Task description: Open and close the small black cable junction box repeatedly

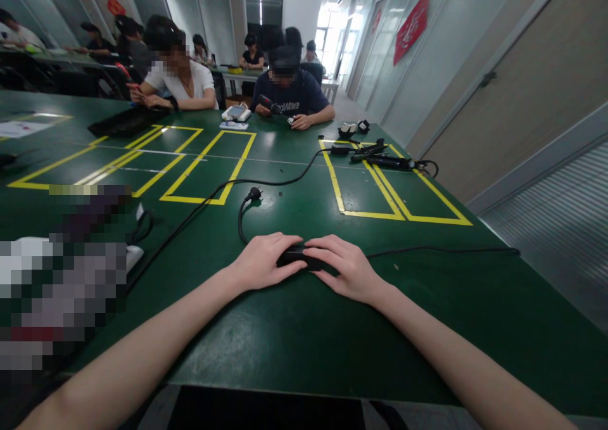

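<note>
A black power adapter [298, 256] lies on the green table in front of me, partly covered by my hands. My left hand [268, 262] wraps round its left end, thumb on the near side and fingers on the far side. Round the right end are the fingers and thumb of my right hand [346, 266]. From the left side a short black cord curves up to a power plug [255, 194], prongs pointing right. A thin black cable [441, 249] runs from the right side towards the table's right edge.
Yellow tape outlines [401, 217] mark the green table [304, 341]. Another black cable [237, 181] crosses it towards dark tools [389, 162] at the back right. Two people sit across the table, near a black tray [126, 123] and a white device [236, 113]. Blurred items lie at left.
</note>
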The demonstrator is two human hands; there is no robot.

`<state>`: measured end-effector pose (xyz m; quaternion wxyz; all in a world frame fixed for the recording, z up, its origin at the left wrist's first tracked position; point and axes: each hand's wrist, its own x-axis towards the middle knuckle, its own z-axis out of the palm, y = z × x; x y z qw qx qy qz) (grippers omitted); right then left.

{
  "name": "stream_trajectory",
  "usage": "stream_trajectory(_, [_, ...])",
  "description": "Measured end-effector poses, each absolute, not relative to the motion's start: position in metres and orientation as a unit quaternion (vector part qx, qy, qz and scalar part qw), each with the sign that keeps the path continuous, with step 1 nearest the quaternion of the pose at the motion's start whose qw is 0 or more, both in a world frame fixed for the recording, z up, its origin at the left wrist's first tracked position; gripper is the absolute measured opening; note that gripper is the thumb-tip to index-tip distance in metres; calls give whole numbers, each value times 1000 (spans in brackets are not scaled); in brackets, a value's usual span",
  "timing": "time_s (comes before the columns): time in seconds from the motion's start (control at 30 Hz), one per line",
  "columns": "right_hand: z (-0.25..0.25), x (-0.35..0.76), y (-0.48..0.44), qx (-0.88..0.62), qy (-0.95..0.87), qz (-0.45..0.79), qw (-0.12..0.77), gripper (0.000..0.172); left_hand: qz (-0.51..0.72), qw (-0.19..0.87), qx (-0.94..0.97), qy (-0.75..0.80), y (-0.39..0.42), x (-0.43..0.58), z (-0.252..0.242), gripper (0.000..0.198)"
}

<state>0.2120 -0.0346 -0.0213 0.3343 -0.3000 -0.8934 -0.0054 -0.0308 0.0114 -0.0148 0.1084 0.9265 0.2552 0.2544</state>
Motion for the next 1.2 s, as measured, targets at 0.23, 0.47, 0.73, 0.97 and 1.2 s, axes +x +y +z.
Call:
stream_trajectory(0.23, [-20, 208, -36, -317, -870, -15, 377, 35, 288, 20, 938, 190, 16, -28, -17, 34])
stream_trajectory(0.47, [-24, 203, -37, -357, -840, 40, 406, 22, 311, 51, 929, 195, 13, -28, -18, 26])
stream_trajectory(0.73, [-29, 203, -35, -393, -829, 103, 384, 29, 287, 106, 926, 223, 12, -26, -17, 21])
stream_trajectory(0.97, [-26, 203, -36, -413, -821, 155, 362, 19, 280, 110, 923, 240, 9, -26, -15, 31])
stream_trajectory(1.2, [-26, 200, -38, -424, -846, 121, 301, 29, 239, 95, 937, 235, 14, -28, -16, 23])
